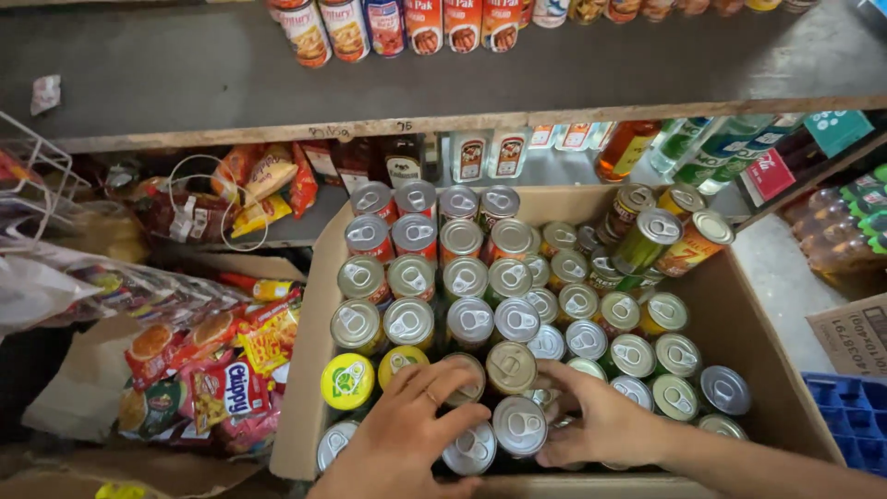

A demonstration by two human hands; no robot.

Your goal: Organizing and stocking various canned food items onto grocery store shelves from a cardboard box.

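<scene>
Mostly the cardboard box was packed with cans; left hand lay spread on some, right hand loosely gripped a gold-lidded can.

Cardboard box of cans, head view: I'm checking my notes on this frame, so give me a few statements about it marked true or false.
1. The cardboard box holds many upright cans with pull-tab lids. True.
2. Both hands are inside the box at its near end. True: the left hand and the right hand rest among the cans there.
3. The yellow-lidded can lies between the two hands. False: it stands to the left of the left hand.
4. The shelf above the box is bare. False: a row of cans stands along its far edge.
5. Every can in the box stands upright. False: a few cans at the far right corner lie tilted.
</scene>
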